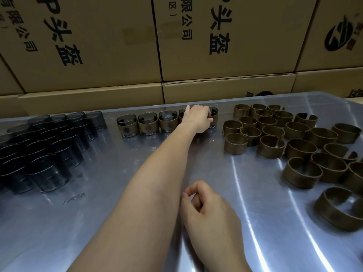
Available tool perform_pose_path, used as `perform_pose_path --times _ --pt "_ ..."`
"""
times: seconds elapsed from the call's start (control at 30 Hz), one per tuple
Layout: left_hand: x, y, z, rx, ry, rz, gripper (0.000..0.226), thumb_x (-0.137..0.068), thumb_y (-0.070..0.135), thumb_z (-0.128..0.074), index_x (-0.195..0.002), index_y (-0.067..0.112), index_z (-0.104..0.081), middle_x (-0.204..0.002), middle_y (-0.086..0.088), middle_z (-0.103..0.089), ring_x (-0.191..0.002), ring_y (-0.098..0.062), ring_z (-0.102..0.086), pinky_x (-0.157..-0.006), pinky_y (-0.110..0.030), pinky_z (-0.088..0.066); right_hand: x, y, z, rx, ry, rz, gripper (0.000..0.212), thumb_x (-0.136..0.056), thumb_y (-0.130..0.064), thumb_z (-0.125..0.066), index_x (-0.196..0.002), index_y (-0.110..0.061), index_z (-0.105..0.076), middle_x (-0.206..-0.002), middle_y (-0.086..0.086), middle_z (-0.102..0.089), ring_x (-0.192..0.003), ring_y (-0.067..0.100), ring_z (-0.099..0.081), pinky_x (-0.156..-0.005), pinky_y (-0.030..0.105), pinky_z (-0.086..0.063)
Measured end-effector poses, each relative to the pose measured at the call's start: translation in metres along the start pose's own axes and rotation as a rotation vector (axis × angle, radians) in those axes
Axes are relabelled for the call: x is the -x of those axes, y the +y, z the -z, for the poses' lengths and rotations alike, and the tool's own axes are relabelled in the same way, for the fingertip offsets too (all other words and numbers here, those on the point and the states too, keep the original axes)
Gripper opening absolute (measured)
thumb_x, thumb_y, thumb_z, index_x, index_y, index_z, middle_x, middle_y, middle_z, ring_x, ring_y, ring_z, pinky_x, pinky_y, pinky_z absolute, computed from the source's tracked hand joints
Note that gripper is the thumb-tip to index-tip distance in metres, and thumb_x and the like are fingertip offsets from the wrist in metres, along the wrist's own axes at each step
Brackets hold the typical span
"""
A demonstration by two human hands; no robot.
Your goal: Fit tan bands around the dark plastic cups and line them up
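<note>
From the head camera, the row of banded cups [157, 123] stands at the far edge of the metal table [196, 163], just in front of the stacked cardboard cartons [225, 46]. The left hand [198, 120] reaches across to the right end of that row, its fingers curled over the rim of the last banded cup [214, 116], which it grips from above; a fifth cup is largely hidden behind the hand. The right hand [206, 209] hovers nearer the person, well short of the row, fingers loosely curled toward the thumb and holding nothing I can make out.

Left of the row, the bare dark plastic cups [45, 152] crowd together in a dense cluster; none shows any contents. Right of the row, the loose tan bands [294, 144] lie scattered as open rings, several with a visible split.

The cups look light, thin-walled and smooth, so likely to slide on the glossy table; holding by the rim or around the band seems safest. The bands appear stiff yet springy, best taken by the edge and spread at the split.
</note>
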State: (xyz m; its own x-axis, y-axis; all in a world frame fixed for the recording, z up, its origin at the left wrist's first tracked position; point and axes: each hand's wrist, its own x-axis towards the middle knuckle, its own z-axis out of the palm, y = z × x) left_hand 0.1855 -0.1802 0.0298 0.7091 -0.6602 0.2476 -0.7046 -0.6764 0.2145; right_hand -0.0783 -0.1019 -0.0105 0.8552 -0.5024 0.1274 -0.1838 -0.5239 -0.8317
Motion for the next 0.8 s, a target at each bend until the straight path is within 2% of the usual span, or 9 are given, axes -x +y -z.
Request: perform_pose_path --times 0.17,0.27,0.37,0.43,0.57,0.7,0.8 --pt "0.006 0.003 -0.004 0.03 0.037 0.016 0.029 -0.098 0.031 -0.053 -0.122 0.014 -0.055 -0.137 -0.008 -0.051 -0.141 -0.027 -0.028 -0.119 -0.049 -0.004 0.0 0.0 -0.001 -0.009 -0.001 0.006 0.016 -0.079 -0.052 -0.044 -0.09 -0.041 -0.045 -0.072 -0.02 -0.058 -0.071 0.004 -0.053 -0.061 0.023 -0.038" --pt "0.02 0.009 -0.006 0.105 0.145 0.001 0.042 -0.097 0.034 -0.054 -0.134 0.014 -0.048 -0.146 -0.005 -0.044 -0.147 -0.025 -0.019 -0.12 -0.048 -0.003 -0.002 0.002 -0.001 -0.003 0.002 0.007 0.008 -0.082 -0.046 -0.046 -0.089 -0.041 -0.046 -0.074 -0.024 -0.056 -0.072 0.002 -0.052 -0.056 0.023 -0.036" --pt "0.051 0.016 -0.005 0.155 0.337 -0.049 0.042 -0.098 0.032 -0.053 -0.135 0.013 -0.048 -0.141 -0.004 -0.049 -0.142 -0.024 -0.029 -0.119 -0.045 -0.009 -0.002 0.002 -0.001 0.008 0.002 0.032 0.001 -0.085 -0.041 -0.047 -0.085 -0.041 -0.046 -0.072 -0.023 -0.056 -0.069 0.003 -0.052 -0.053 0.025 -0.033" --pt "0.077 0.017 0.0 0.157 0.398 -0.115 0.041 -0.097 0.031 -0.053 -0.134 0.013 -0.049 -0.137 -0.004 -0.051 -0.138 -0.022 -0.035 -0.118 -0.044 -0.012 -0.002 0.002 -0.001 0.006 0.019 0.047 0.003 -0.085 -0.041 -0.048 -0.082 -0.039 -0.048 -0.069 -0.02 -0.057 -0.065 0.006 -0.053 -0.052 0.027 -0.034" --pt "0.139 0.004 0.021 0.121 0.413 -0.189 0.039 -0.095 0.029 -0.055 -0.131 0.012 -0.052 -0.13 -0.004 -0.055 -0.132 -0.021 -0.039 -0.117 -0.044 -0.013 -0.004 0.004 -0.002 0.027 0.038 0.072 0.013 -0.087 -0.04 -0.048 -0.076 -0.035 -0.052 -0.068 -0.024 -0.058 -0.067 0.002 -0.054 -0.05 0.025 -0.031" --pt "0.218 -0.015 0.028 0.096 0.375 -0.103 0.039 -0.093 0.026 -0.056 -0.13 0.013 -0.052 -0.13 -0.003 -0.054 -0.13 -0.02 -0.04 -0.116 -0.041 -0.014 -0.008 0.006 -0.005 0.006 0.068 0.082 0.013 -0.086 -0.034 -0.053 -0.075 -0.028 -0.057 -0.064 -0.014 -0.059 -0.065 0.006 -0.055 -0.052 0.027 -0.033" --pt "0.262 -0.027 0.036 0.035 0.366 -0.047 0.039 -0.093 0.026 -0.055 -0.13 0.013 -0.052 -0.13 -0.002 -0.055 -0.129 -0.02 -0.042 -0.115 -0.037 -0.015 -0.009 0.006 -0.006 -0.02 0.059 0.084 0.014 -0.087 -0.031 -0.055 -0.073 -0.026 -0.058 -0.067 -0.008 -0.06 -0.069 0.01 -0.057 -0.058 0.03 -0.039"
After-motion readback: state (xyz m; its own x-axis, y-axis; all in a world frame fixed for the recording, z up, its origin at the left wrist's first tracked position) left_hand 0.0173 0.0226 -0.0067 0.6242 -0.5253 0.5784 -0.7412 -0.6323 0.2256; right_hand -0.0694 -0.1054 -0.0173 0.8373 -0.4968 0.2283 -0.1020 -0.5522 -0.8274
